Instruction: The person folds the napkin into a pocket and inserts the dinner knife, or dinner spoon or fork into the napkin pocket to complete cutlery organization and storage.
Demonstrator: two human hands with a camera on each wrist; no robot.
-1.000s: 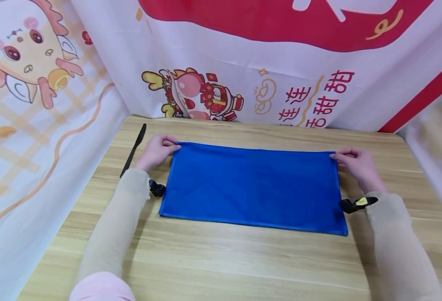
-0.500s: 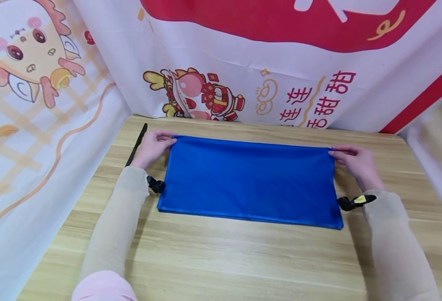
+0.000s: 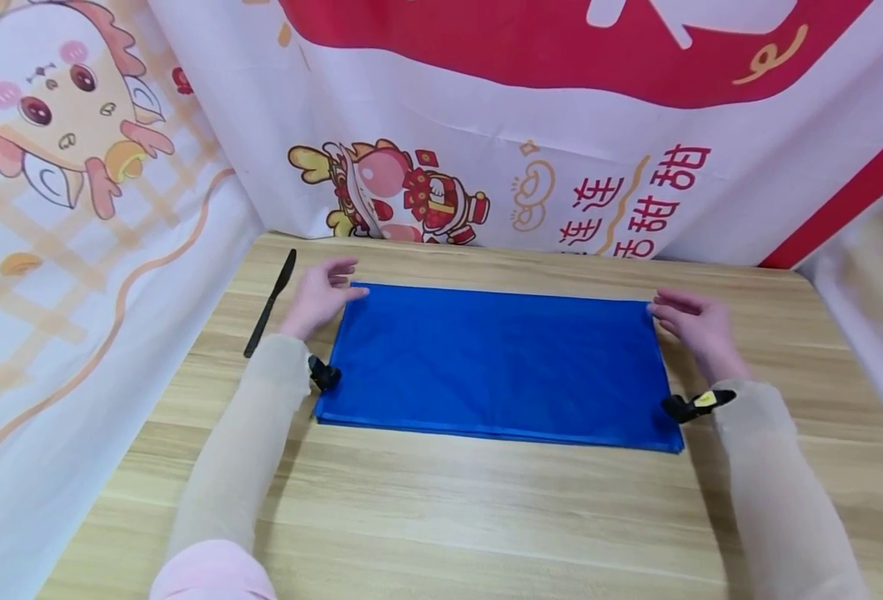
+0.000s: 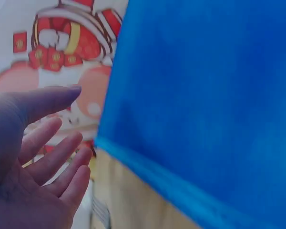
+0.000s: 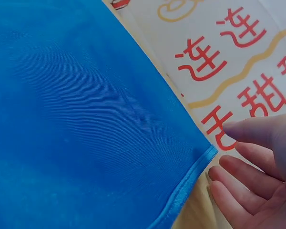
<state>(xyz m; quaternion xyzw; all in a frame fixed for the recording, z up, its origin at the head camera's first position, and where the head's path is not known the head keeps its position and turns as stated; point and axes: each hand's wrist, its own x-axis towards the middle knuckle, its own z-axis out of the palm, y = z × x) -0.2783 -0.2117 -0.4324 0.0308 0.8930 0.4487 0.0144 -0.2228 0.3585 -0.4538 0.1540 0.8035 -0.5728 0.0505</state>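
Note:
A blue cloth (image 3: 497,367), folded into a wide rectangle with layered edges at the front, lies flat on the wooden table. By its far left corner is my left hand (image 3: 319,293), thumb and fingers spread apart; in the left wrist view this hand (image 4: 43,157) holds nothing and is clear of the cloth (image 4: 200,95). At the far right corner hovers my right hand (image 3: 696,327). The right wrist view shows its fingers (image 5: 243,176) relaxed just beside the cloth's hemmed corner (image 5: 207,155), with nothing pinched.
A black knife (image 3: 271,304) lies left of my left hand, near the table's left edge. Behind the wooden table (image 3: 441,517) hangs a white and red printed curtain (image 3: 501,108). Another printed curtain (image 3: 73,275) runs along the left side.
Both hands have let go of the cloth's far corners. The lifted far edge has come down flat. A half second ago the hands drew the cloth slightly away from me.

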